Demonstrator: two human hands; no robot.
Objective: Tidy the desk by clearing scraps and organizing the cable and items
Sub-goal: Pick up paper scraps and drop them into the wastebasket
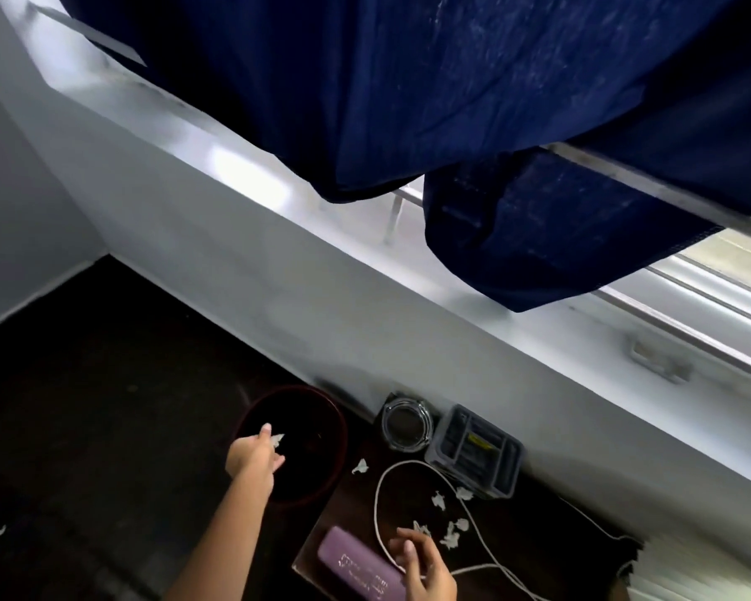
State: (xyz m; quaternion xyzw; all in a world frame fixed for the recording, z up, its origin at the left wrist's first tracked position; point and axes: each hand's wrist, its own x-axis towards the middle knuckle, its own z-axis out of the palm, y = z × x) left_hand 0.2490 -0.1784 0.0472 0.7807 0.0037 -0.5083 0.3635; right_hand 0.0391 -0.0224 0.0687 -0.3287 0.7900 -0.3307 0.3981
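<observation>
My left hand (252, 455) reaches over a dark round bin (334, 431) on the floor, pinching a white paper scrap (278, 440) between its fingertips. My right hand (421, 566) hovers over the dark wooden desk (347, 514), fingers curled and apart, holding nothing. Several white scraps (452, 531) lie just beyond it, and one more scrap (360, 467) lies near the desk's left edge. A white cable (380, 492) loops across the desk and under my right hand. A purple case (356, 561) lies at the desk's near left.
A glass ashtray (406, 422) and a grey plastic organizer (473, 453) stand at the desk's back against the white wall. A blue curtain (452, 101) hangs above over the windowsill. One scrap (1, 531) lies on the dark floor at far left.
</observation>
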